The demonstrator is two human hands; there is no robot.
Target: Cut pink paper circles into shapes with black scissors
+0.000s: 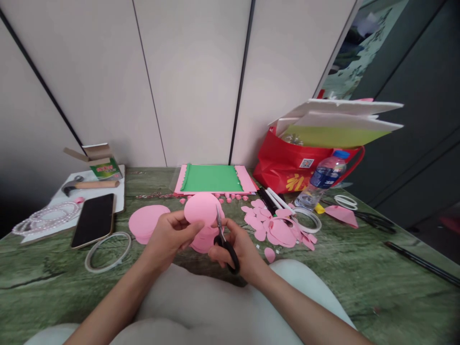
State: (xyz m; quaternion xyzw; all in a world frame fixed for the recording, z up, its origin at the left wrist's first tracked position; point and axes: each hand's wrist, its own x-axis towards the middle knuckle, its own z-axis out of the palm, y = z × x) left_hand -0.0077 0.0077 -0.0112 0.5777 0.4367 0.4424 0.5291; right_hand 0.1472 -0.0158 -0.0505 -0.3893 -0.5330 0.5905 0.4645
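My left hand (176,232) pinches a round pink paper circle (201,209) by its lower edge, holding it up above the table. Black-handled scissors (226,247) are in my right hand (239,249), fingers through the loops. Their blades point up and lie at the circle's right edge. Below the held circle are more pink paper rounds (203,244), partly hidden by my hands. Left of my left hand lies a stack of pink circles (145,221). To the right of the scissors spreads a pile of pink paper petals and scraps (264,223).
Green paper (212,178) lies on pink sheets at the back. Right stand a red bag (276,163) and a water bottle (321,179); tape rolls (108,252) (308,220) lie nearby. Left are a phone (94,220), hammer (89,185), bead string (46,218) and small box (104,165).
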